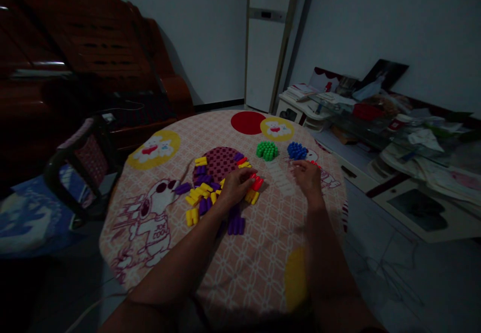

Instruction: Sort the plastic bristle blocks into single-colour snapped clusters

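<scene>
My left hand (237, 187) is over the loose pile, its fingers closed at a small red plastic piece (257, 182) of joined rounded pegs. Yellow pieces (201, 193) and purple pieces (236, 225) of similar shape lie around and beneath that hand. To the right, my right hand (308, 179) is low over the cloth with fingers pinched; whatever is between them is too small to make out. Just beyond it are some red pieces (314, 163), partly hidden by the hand. A blue cluster (296, 150) and a green cluster (267, 150) of upright pieces stand farther back.
A patterned cloth covers the round table (263, 253). A dark red perforated mat or basket (221, 160) lies under part of the pile. Behind are a wooden bench (105, 47) and a white cabinet (268, 57). A cluttered low stand (398, 193) is at right, a chair (80, 162) at left.
</scene>
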{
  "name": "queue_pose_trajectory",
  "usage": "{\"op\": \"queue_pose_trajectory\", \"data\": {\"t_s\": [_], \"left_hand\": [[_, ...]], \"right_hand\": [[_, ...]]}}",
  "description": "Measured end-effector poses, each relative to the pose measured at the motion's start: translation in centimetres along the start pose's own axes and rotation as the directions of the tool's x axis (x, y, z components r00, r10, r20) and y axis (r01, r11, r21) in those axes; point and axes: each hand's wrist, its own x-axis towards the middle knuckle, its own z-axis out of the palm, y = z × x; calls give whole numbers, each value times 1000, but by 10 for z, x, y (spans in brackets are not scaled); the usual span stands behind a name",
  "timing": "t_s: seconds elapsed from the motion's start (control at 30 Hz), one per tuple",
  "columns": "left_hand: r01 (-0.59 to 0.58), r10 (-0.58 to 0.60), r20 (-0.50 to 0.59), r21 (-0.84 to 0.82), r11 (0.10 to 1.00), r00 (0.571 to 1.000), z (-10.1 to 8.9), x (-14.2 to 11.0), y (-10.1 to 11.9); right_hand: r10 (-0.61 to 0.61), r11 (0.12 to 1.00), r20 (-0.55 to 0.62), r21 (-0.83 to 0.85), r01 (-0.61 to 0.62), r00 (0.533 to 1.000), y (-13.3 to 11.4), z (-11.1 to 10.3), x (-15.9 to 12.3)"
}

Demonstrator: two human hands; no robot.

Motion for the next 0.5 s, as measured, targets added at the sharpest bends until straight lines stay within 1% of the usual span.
{"op": "queue_pose_trajectory", "data": {"t_s": [0.03, 0.07, 0.17, 0.23, 0.33, 0.5], "left_hand": [[1, -1, 0, -1, 1000, 1000, 0, 0, 0], [1, -1, -1, 0, 1000, 1000, 0, 0, 0], [8, -8, 1, 4, 1000, 1000, 1, 0, -1], [11, -11, 0, 15, 1000, 1000, 1, 0, -1], [7, -7, -2, 30, 1000, 1000, 1, 0, -1], [3, -3, -5, 47, 999, 1000, -1, -1, 2]], "right_hand": [[-39, 994, -43, -100, 35, 998, 6, -9, 2], [-65, 982, -60, -182, 53, 996, 11, -17, 4], [-93, 940, -30, -333, 77, 995, 21, -31, 5], [-98, 915, 8, -393, 93, 995, 24, -32, 5], [-95, 879, 52, -464, 108, 994, 23, -28, 5], [-57, 840, 74, -535, 87, 996, 23, -24, 5]]}}
